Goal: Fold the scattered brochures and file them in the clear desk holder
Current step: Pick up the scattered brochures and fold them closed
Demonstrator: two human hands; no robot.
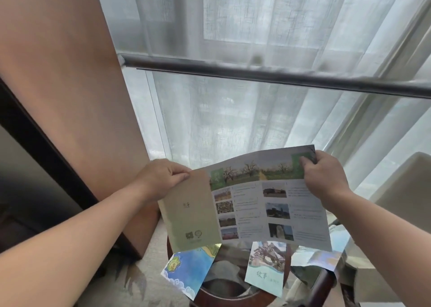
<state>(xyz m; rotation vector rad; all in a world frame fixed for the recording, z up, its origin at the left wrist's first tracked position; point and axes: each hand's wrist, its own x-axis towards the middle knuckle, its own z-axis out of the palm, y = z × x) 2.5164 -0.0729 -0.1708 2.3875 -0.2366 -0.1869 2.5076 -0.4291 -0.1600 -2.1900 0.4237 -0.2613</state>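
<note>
The person is holding one unfolded brochure (256, 204) up in the air with both hands, above a small round table (233, 298) with a dark wooden rim. The left hand (163, 178) is pinching the brochure's upper left corner, with its thumb lying on the near face and the other fingers curled in behind the paper. The right hand (326, 176) is gripping the upper right corner, its thumb pressing on a green patch of the print while the fingertips are wrapping over the top edge. Both hands are closed tightly on the sheet, well apart from each other, and the paper is bowing slightly between them.

The brochure's left panel is showing a plain beige-green face with small logos near its lower edge. The rest is showing a strip of trees across the top and columns of small photos and text below.

Under the held sheet, three more brochures are lying spread on the table. A blue map-like brochure (189, 271) is hanging over the left rim, a brochure with a drawn building (268, 267) is lying near the middle, and a pale blue brochure (321, 257) is lying to the right, partly covered by the held sheet.

Behind the hands, a sheer white curtain (233, 120) is hanging across a window with a grey metal rail (256, 73), a tan drape (70, 96) is standing at the left, and a cream chair (408, 190) is sitting at the right.
</note>
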